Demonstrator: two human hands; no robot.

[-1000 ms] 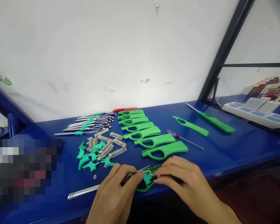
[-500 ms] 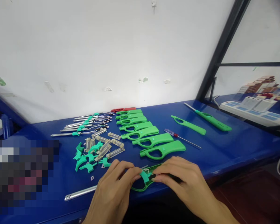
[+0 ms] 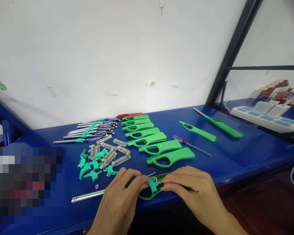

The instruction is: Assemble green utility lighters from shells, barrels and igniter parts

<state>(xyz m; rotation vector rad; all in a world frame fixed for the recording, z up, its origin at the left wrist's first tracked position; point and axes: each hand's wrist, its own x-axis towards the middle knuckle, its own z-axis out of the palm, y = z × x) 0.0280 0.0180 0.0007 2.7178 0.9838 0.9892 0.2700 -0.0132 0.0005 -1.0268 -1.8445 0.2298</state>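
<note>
Near the table's front edge lies an open green lighter shell half (image 3: 147,197) with a teal trigger (image 3: 152,186) and white wires in its middle. My left hand (image 3: 121,195) is closed, thumb and forefinger pinching the trigger's left side at the shell. From the right, my right hand (image 3: 192,187) is closed in a pinch on a small black igniter (image 3: 159,186) beside the trigger, its fingers covering the shell's handle part. A silver lighter tube (image 3: 88,196) sticks out to the left from behind my left hand; its inner end is hidden.
Beyond my hands lie several green shell halves (image 3: 171,157) in a row, teal triggers (image 3: 91,175), clear fuel tanks (image 3: 121,160) and wired metal tubes (image 3: 68,141). A screwdriver (image 3: 183,141), another shell half (image 3: 201,133) and a green lighter (image 3: 222,127) lie to the right.
The silver tube's outer end has swung slightly up and right. My right hand has shifted a touch to the right; both pinches stay in place.
</note>
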